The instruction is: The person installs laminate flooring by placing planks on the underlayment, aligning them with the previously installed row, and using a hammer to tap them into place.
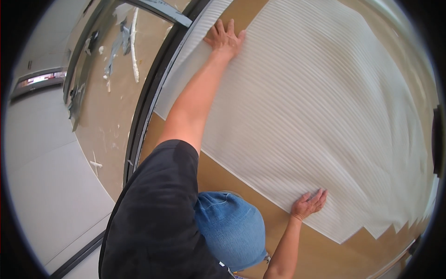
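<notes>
A large white ribbed foam sheet spreads over a brown surface that looks like paper or board. My left hand reaches far forward, its fingers spread flat where the brown surface shows through a gap in the white sheet. Close to the sheet's near edge, my right hand rests on the foam, fingers extended and palm down. Neither hand grips anything. Soft wrinkles run through the sheet on the right, and its near right edge has a zigzag outline.
A dark metal frame bar runs along the left of the sheet. Beyond it lies a brown sheet with white foam scraps and grey tape. Pale floor tiles extend at far left. My bent knee in blue denim is below.
</notes>
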A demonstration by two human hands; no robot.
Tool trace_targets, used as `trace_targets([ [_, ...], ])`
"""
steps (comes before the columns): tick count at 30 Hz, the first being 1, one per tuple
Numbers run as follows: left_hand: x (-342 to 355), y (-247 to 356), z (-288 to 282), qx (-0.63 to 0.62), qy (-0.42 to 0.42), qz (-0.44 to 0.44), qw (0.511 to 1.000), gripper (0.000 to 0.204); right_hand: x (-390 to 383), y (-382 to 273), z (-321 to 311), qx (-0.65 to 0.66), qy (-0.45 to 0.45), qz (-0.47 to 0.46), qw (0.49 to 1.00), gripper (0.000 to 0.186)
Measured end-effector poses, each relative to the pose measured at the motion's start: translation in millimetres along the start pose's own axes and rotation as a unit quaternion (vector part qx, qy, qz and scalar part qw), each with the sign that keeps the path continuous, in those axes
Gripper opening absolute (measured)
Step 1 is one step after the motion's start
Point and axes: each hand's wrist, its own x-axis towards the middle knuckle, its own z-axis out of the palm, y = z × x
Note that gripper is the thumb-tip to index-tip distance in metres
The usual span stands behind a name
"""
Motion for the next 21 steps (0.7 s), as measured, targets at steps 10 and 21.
trace_targets([
  [10,-29,5,-27,-0.055,-0.069,0.006,0.996,0.082,0,-5,0,0.013,0.002,0.018,1.0,0.053],
  [21,-225,-14,-62,0.013,-0.133,0.244,0.96,0.072,-2,3,-3,0.032,-0.016,0.047,0.998,0.06],
])
